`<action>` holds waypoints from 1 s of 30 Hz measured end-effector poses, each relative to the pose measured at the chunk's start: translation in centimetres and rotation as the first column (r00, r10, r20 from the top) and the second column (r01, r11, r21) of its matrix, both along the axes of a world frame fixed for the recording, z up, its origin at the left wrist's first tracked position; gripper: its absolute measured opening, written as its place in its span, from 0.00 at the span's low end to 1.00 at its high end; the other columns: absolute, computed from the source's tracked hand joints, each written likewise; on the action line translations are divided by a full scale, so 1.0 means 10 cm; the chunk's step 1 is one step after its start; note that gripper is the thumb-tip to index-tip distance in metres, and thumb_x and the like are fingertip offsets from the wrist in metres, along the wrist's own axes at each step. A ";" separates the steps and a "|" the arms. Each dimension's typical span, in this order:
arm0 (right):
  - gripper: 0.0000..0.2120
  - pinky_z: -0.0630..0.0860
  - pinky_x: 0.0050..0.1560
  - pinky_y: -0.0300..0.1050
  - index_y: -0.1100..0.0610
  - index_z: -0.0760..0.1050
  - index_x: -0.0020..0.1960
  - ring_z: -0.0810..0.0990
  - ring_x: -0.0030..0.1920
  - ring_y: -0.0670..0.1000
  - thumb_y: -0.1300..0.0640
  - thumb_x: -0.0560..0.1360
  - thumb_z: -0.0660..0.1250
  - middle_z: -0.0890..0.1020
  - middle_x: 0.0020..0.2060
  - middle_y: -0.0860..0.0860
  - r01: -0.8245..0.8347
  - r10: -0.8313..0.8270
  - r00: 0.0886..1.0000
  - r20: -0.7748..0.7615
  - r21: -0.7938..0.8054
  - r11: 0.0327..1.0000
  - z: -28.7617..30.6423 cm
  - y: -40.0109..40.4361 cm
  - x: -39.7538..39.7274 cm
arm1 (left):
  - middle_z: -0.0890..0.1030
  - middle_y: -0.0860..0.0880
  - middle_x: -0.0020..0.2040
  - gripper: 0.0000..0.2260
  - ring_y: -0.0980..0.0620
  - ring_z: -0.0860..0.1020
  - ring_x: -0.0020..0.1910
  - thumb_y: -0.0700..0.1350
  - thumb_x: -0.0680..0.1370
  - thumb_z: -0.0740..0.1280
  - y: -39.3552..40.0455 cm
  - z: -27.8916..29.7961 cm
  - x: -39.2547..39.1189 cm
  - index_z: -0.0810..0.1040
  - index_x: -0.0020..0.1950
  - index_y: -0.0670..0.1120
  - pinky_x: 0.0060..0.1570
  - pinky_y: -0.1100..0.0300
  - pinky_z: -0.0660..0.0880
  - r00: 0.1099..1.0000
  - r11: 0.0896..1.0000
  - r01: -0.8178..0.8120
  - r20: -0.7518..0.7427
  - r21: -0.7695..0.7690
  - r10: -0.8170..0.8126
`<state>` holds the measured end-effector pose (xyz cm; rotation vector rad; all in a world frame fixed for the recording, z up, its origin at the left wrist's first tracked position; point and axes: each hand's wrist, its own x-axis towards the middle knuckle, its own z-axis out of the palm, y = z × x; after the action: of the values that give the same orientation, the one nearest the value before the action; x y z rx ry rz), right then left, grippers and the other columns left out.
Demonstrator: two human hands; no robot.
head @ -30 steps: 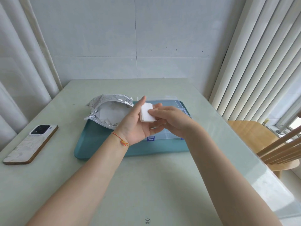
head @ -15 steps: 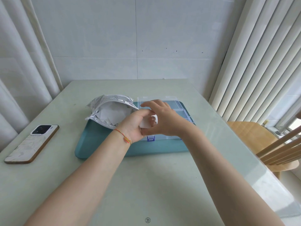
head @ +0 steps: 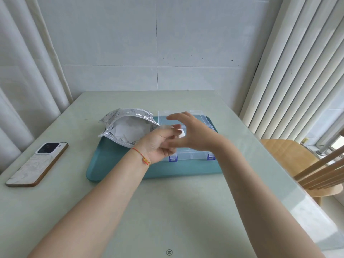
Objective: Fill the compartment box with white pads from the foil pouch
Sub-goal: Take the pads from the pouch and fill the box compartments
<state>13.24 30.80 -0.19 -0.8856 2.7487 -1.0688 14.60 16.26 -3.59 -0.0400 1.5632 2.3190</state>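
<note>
The silver foil pouch (head: 128,118) lies open on the left of the teal tray (head: 115,164), with white pads showing in its mouth. To its right on the tray stands the clear compartment box (head: 193,155) with blue latches, lid open. My left hand (head: 156,146) hovers over the box's left side, its blurred fingertips closed on a small white pad (head: 181,132). My right hand (head: 197,135) is just right of it above the box, fingers spread around the pad, apparently without gripping it. Both hands hide most of the compartments.
A phone (head: 37,163) lies face down near the table's left edge. A wooden chair (head: 297,161) stands at the right beside the table. Curtains hang on both sides and a tiled wall closes the back.
The pad stack that lay on my left palm under my right fingers has gone down to the box. My right hand has opened and spread; my left fingers have curled onto the pad.
</note>
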 end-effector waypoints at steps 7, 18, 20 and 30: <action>0.10 0.76 0.62 0.51 0.55 0.82 0.52 0.78 0.61 0.48 0.54 0.77 0.66 0.83 0.53 0.49 0.237 -0.023 0.873 0.488 -0.382 0.893 -0.21 0.20 -0.22 | 0.70 0.51 0.34 0.26 0.56 0.65 0.24 0.35 0.69 0.70 0.07 -0.01 -0.05 0.70 0.66 0.45 0.23 0.65 0.60 0.997 0.998 -0.007 -0.081 -0.067 0.002; 0.06 0.78 0.51 0.47 0.63 0.79 0.48 0.80 0.43 0.54 0.64 0.77 0.64 0.81 0.42 0.57 0.241 0.191 0.823 0.536 -0.633 0.736 -0.19 0.22 -0.31 | 0.78 0.51 0.37 0.21 0.52 0.76 0.32 0.35 0.71 0.71 0.16 0.14 -0.16 0.73 0.62 0.44 0.27 0.64 0.69 0.974 0.961 0.040 -0.203 -0.274 -0.099; 0.03 0.75 0.50 0.47 0.59 0.78 0.47 0.81 0.45 0.53 0.63 0.77 0.66 0.82 0.43 0.55 0.396 0.070 0.829 0.554 -0.671 0.626 -0.17 0.22 -0.42 | 0.79 0.46 0.44 0.19 0.48 0.80 0.37 0.35 0.76 0.69 0.15 0.17 -0.14 0.71 0.65 0.44 0.30 0.60 0.75 0.986 0.944 -0.064 -0.169 -0.324 0.008; 0.11 0.65 0.30 0.37 0.57 0.74 0.52 0.75 0.34 0.47 0.55 0.74 0.73 0.78 0.34 0.49 0.517 -0.454 0.821 0.347 -0.111 0.849 -0.29 0.02 -0.74 | 0.79 0.47 0.55 0.11 0.45 0.75 0.54 0.39 0.78 0.59 0.01 -0.01 -0.12 0.75 0.58 0.46 0.49 0.57 0.71 0.873 0.188 -0.441 -0.468 -0.878 -0.136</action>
<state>5.84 31.03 -3.06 0.0195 2.6793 -1.4360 13.36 16.36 -3.68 0.0404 3.1988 0.9217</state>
